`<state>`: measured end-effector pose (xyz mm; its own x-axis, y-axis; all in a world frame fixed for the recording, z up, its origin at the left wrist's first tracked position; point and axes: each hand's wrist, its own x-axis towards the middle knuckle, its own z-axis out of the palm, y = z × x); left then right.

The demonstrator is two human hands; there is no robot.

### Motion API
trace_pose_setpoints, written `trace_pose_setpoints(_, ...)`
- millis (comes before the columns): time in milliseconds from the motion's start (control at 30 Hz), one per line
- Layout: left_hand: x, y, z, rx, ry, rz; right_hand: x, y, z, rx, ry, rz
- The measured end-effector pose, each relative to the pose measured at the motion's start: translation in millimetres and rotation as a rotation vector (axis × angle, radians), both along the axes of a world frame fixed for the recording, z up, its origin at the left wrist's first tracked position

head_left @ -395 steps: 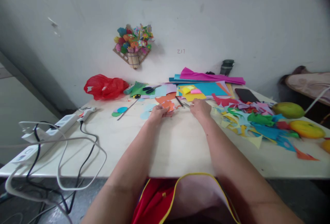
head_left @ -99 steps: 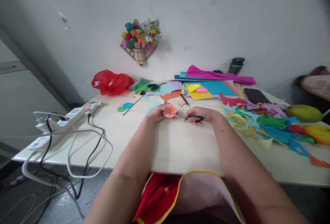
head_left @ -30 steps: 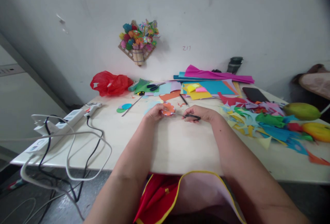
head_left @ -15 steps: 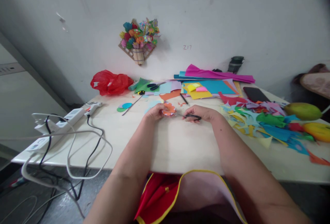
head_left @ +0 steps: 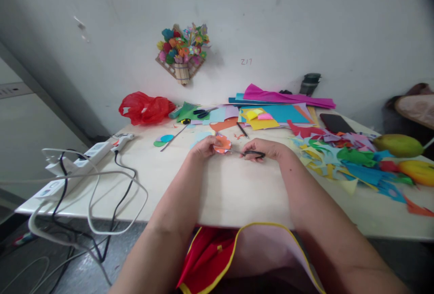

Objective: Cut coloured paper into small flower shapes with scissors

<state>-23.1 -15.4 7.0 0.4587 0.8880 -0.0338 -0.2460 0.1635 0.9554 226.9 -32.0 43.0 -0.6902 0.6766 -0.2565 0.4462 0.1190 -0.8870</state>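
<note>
Between the fingers of my left hand (head_left: 205, 146) is a small orange paper flower (head_left: 224, 142) with a scalloped edge. My right hand (head_left: 266, 148) grips the dark handles of a pair of scissors (head_left: 254, 153). Their blades point left and lie across the lower part of the flower. Both hands are just above the white table (head_left: 242, 194). Behind them lie orange paper (head_left: 225, 124), a few orange scraps (head_left: 240, 136) and a black pen (head_left: 242, 130).
Paper scraps (head_left: 359, 172) and two mangoes (head_left: 397, 146) cover the right side. Further back are coloured sheets (head_left: 291, 114), a phone (head_left: 335, 123), other scissors (head_left: 201, 113) and a red bag (head_left: 145, 109). A power strip (head_left: 77, 167) with loose cables occupies the left; paper circles (head_left: 166, 138) lie nearby.
The orange paper flower has turned slightly at the scissor blades. Both hands stay in nearly the same place.
</note>
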Motion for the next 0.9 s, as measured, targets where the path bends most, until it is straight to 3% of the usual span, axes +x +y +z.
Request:
trace_pose_setpoints(400, 0.7, 0.5, 3.0, -0.004, -0.186, 0.252, 8.1, -5.4, 8.6, -0.006, -0.045, -0.081)
trace_pose_setpoints(533, -2.7, 2.6, 2.4, 0.067, -0.325, 0.317, 14.9, -3.7, 9.5, 0.034, 0.035, -0.17)
trace_pose_setpoints(633, -2.3, 4.0, 2.3, 0.121, -0.366, 0.409, 11.9, -3.1, 10.1, 0.116, -0.008, -0.319)
trace_pose_setpoints(733, 0.6, 5.8, 1.6, 0.157, -0.356, 0.496, 1.2, -1.9, 8.2, 0.25, -0.217, -0.443)
trace_pose_setpoints(900, 7.7, 6.5, 0.5, 0.161, -0.343, 0.513, -18.2, -2.6, 5.3, 0.61, -0.607, -0.441)
